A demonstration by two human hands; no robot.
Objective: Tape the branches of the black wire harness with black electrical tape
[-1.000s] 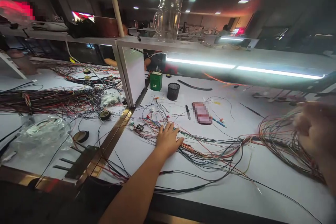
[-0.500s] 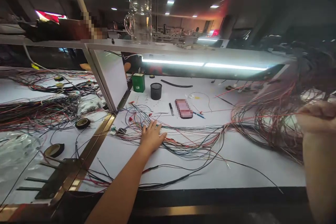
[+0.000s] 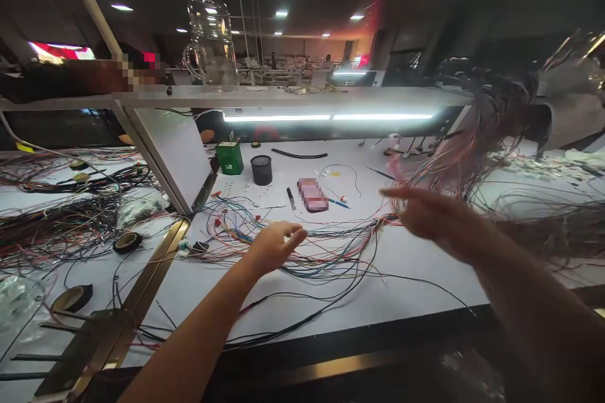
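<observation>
the right hand (image 3: 435, 220), off to the far side a moment ago with a red wire stretched from it, has swung inward and points toward the left hand (image 3: 274, 245). the left hand, flat and spread over the wires before, has drawn its fingers together. so both now work near one stretch of the loose bundle of thin multicoloured wires (image 3: 366, 234), which lies on the white tabletop (image 3: 416, 302), under the left hand and reaching toward the right; the long pull seems over.

the left forearm comes up from below, wrist level, fingers curled, thumb jutting toward the right hand; whether a wire is pinched there i cannot tell. the right forearm slants in, its index finger stretched out, the rest folded; blur hides whether it grasps anything. beyond and between the hands lies a pink rectangular phone-like object (image 3: 312, 195), with a slim blue pen (image 3: 339, 203) just beside it.
</observation>
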